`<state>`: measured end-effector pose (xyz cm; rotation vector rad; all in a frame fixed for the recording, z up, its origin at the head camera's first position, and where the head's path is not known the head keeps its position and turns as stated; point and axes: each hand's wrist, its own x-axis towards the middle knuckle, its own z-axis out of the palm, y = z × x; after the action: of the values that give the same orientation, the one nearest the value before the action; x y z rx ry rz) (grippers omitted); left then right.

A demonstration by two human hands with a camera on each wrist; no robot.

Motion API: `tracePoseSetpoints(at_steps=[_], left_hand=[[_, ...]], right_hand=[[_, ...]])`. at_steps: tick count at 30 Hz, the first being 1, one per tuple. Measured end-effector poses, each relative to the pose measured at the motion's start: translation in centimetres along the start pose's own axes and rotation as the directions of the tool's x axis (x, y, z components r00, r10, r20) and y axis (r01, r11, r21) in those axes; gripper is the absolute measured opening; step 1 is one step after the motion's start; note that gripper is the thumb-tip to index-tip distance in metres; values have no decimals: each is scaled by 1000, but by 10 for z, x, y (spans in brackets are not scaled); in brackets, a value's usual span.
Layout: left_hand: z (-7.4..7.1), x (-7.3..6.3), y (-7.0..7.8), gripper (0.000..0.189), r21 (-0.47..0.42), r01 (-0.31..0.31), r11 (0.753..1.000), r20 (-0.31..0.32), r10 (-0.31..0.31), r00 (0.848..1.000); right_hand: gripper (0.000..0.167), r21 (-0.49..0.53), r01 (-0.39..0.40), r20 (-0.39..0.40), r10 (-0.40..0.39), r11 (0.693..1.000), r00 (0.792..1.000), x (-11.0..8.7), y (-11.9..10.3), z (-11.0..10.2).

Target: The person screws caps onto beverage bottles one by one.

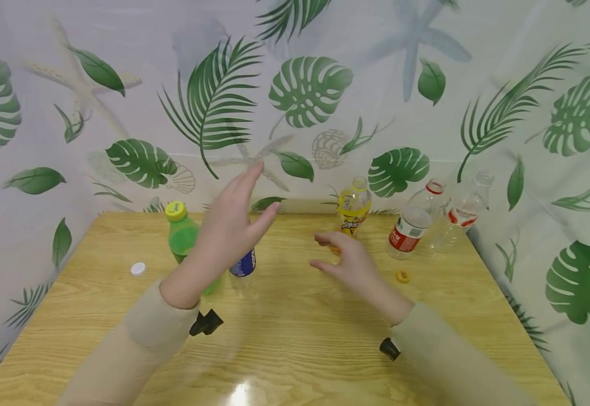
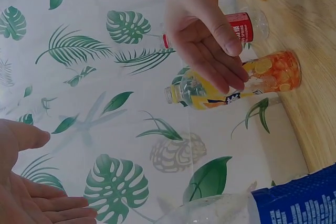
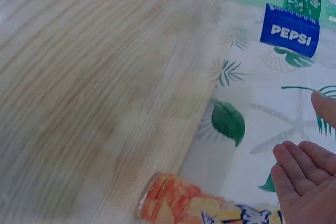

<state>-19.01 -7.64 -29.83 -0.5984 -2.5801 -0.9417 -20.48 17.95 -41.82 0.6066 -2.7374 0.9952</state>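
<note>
My left hand (image 1: 231,217) is raised with its thumb apart, in front of a blue-labelled Pepsi bottle (image 1: 244,264) that it partly hides. Just left of it stands a green bottle (image 1: 180,234) with a yellow cap. My right hand (image 1: 348,262) hovers before an uncapped bottle with a yellow label (image 1: 354,208), its thumb and fingers spread apart. Neither hand holds anything. In the left wrist view the right hand (image 2: 210,45) overlaps the yellow-labelled bottle (image 2: 278,72), which has an orange fruit pattern at its base. Whether it touches the bottle I cannot tell.
Two clear uncapped bottles stand at the back right, one with a red and white label (image 1: 405,234), the other (image 1: 459,217) beside it. On the wooden table (image 1: 295,349) lie a white cap (image 1: 137,268) and an orange cap (image 1: 403,276). Leaf-patterned sheeting (image 1: 234,107) rises behind.
</note>
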Motion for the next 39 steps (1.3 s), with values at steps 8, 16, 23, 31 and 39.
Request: tracePoseSetpoints(at_steps=[8,16,23,31,39], left_hand=[[9,23,9,75,-88,14,996,40,-11,999],[30,40,23,78,-146,68,987,99,-53,994],[52,45,27,85,-135,80,988,153,-59,986],[80,51,26,92,-177,127,976,196,-92,976],[104,52,24,94,-232,211,949,200,-166,966]], right_hand=[[51,-56,-88,5,89,994,996,-13,19,-19],[51,-29,-153,-14,152,988,988,-29,40,-37],[52,-29,-250,9,250,968,968,-44,58,-53],[56,-88,-268,-16,268,959,963,-59,77,-62],[55,-155,-271,-41,268,950,963,-69,88,-64]])
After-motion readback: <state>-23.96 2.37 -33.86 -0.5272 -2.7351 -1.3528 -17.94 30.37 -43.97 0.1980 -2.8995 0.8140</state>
